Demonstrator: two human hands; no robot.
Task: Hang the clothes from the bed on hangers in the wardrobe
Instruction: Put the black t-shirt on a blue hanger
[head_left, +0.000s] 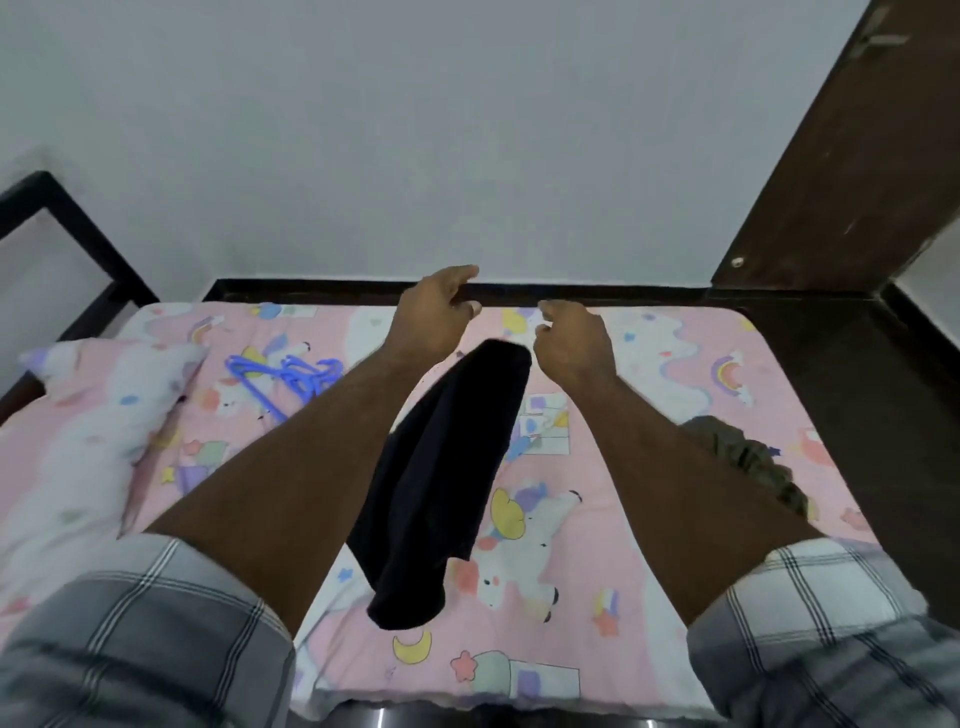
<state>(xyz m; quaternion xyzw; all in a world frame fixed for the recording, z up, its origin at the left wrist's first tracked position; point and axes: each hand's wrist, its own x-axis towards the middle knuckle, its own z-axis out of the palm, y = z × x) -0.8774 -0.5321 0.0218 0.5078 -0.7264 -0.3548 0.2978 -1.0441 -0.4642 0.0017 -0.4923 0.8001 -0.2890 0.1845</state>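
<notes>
Head view looked down on a black garment (447, 478) that appeared in mid-air between the two forearms, stretched from about the centre of the frame toward 6 o'clock, above the bed (649, 519). Neither hand had hold of it. Whether its upper end touched the right wrist could not be told.

Left hand (436, 312) was at 12 o'clock from the garment, fingers loosely curled over the far edge of the bed, holding nothing. Right hand (569, 338) was just beside it toward 1 o'clock, fingers likewise loosely bent and holding nothing; the two hands were near each other but apart.

Blue hangers (285, 376) lay in a loose heap on the sheet at 10 o'clock from the garment, well apart from it. An olive-brown garment (748, 457) lay crumpled on the bed at 3 o'clock, partly hidden behind the right forearm. A pillow (88, 441) in the same pink unicorn print as the sheet rested at 9 o'clock.

Checked short sleeves (130, 639) covered both upper arms at 7 and 5 o'clock. A dark bed frame (597, 291) ran along the far side against a pale wall (415, 130), and a dark brown wooden panel (831, 182) stood at 2 o'clock.
</notes>
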